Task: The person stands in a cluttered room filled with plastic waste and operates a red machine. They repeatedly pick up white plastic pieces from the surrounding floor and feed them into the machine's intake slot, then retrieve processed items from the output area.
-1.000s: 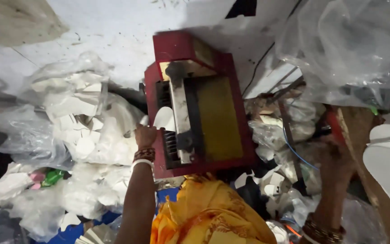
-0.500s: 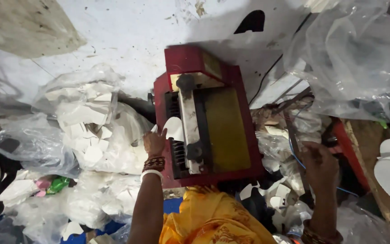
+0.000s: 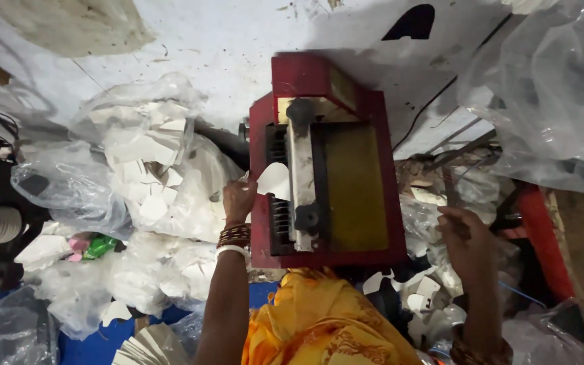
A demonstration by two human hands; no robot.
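Observation:
A red machine with a grey roller bar and a yellow-olive plate stands in the middle of the head view. My left hand rests at its left edge, pinching a white paper cut-out that lies against the roller slot. My right hand is off to the right of the machine, fingers curled over a heap of white paper pieces and plastic; whether it grips anything is unclear. Bangles circle both wrists.
Clear plastic bags full of white paper scraps pile up at the left. A large clear bag hangs at the upper right. A stack of white sheets lies at the bottom. Orange cloth covers my lap. A red frame stands right.
My right hand has come up closer to the machine's right side. My left hand stays at the left edge with the paper piece. The camera has shifted, moving the machine lower in view.

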